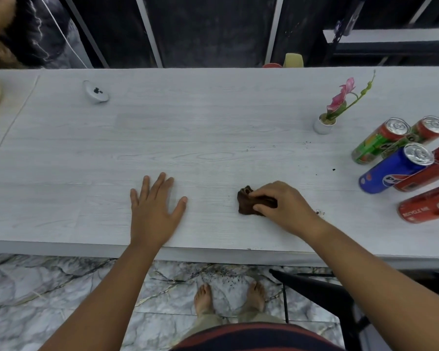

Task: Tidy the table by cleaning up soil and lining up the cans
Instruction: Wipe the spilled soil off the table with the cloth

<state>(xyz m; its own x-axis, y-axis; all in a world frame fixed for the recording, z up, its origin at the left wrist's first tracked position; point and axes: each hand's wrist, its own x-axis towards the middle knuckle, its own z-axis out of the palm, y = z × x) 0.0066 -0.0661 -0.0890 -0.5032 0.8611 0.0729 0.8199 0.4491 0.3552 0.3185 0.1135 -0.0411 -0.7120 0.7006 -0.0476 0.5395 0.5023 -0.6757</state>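
My right hand (285,205) grips a crumpled brown cloth (246,202) pressed on the white table (188,138), near the front edge. My left hand (153,207) lies flat on the table with fingers spread, holding nothing. Small specks of soil (319,212) lie just right of my right hand, and more soil crumbs (333,170) are scattered toward the cans. At the right edge stand several cans in a loose cluster: a green can (376,143), a blue can (393,169) and a red can (426,205), with others behind.
A small white pot with a pink flower (325,122) stands left of the cans. A white dish holding dark bits (96,91) sits at the far left. Another person is behind the table's far left corner. A black chair (319,292) stands under the table's right.
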